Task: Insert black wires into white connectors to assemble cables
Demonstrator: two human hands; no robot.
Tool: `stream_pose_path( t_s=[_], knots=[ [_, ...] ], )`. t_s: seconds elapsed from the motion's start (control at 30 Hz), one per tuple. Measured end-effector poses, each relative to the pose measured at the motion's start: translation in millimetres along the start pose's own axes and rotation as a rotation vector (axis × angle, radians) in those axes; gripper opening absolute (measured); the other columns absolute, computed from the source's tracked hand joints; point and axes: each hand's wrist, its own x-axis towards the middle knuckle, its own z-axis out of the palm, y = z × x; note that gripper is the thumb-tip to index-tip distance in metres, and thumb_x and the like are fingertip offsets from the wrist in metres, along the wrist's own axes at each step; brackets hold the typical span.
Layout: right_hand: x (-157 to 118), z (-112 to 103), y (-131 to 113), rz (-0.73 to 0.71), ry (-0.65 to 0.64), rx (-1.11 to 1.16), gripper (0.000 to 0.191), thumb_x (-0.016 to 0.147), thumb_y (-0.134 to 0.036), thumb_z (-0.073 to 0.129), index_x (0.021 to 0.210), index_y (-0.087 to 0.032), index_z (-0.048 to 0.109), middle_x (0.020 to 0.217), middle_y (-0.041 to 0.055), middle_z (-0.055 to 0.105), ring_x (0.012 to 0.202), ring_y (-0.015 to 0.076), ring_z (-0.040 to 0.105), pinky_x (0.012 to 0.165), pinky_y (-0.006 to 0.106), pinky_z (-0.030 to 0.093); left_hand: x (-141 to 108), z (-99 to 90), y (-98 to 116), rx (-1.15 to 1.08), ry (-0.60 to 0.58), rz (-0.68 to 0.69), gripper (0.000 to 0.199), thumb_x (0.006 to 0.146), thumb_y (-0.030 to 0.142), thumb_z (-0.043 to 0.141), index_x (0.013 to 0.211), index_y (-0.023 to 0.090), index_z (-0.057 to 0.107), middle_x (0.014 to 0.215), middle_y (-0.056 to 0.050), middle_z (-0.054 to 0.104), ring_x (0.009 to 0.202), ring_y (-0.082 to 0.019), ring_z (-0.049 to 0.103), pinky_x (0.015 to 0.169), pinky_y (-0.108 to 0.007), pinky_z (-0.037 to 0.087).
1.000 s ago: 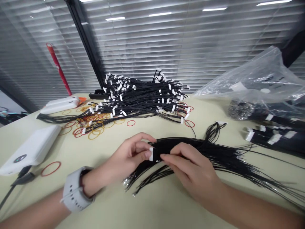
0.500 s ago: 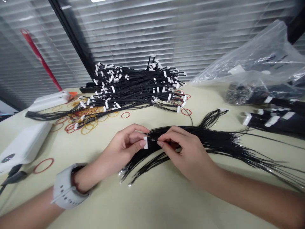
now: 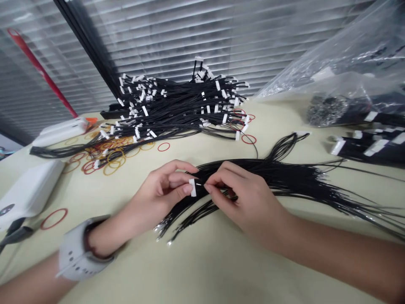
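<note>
A small white connector housing (image 3: 193, 188) is pinched between the thumb and fingers of my left hand (image 3: 164, 188). Just to its right, my right hand (image 3: 242, 190) closes thumb and forefinger on a thin black wire, most of it hidden by the fingers. The wire's bright metal terminal (image 3: 198, 184) pokes out towards the housing, very near its right side; I cannot tell whether they touch. Beneath both hands lies a loose bundle of black wires (image 3: 291, 179) with metal tips at its ends.
A heap of black cables (image 3: 177, 99) with white connectors lies at the back. Rubber bands (image 3: 115, 162) are scattered at left, near two white devices (image 3: 34, 185). At right are a clear plastic bag (image 3: 335, 80) with metal bits and more bundled cables (image 3: 376, 143).
My right hand has moved slightly left, bringing the wire's terminal closer to the white housing. The whole view has shifted a little as the head camera moved.
</note>
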Motion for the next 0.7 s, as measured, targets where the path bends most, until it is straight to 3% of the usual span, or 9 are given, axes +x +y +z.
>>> stream_pose_path(
  t_s=[0.4, 0.7],
  knots=[
    [-3.7, 2.3, -2.7, -0.300, 0.077, -0.267, 0.023, 0.083, -0.010, 0.044, 0.069, -0.010, 0.062, 0.065, 0.0044, 0.053, 0.057, 0.0111, 0.045, 0.053, 0.026, 0.036, 1.0, 0.5, 1.2, -0.037, -0.013, 0.004, 0.016, 0.080, 0.016, 0.055, 0.094, 0.018, 0.049, 0.065, 0.003, 0.059, 0.061, -0.008, 0.052, 0.058, -0.017, 0.039],
    [-2.7, 2.6, -1.1, -0.300, 0.048, -0.303, 0.026, 0.084, -0.011, 0.040, 0.070, -0.011, 0.062, 0.065, 0.0046, 0.053, 0.057, 0.0112, 0.045, 0.053, 0.026, 0.036, 0.9, 0.3, 1.3, -0.015, -0.015, 0.003, 0.016, 0.079, 0.018, 0.056, 0.095, 0.019, 0.049, 0.064, 0.003, 0.058, 0.060, -0.009, 0.050, 0.056, -0.019, 0.036]
  ],
)
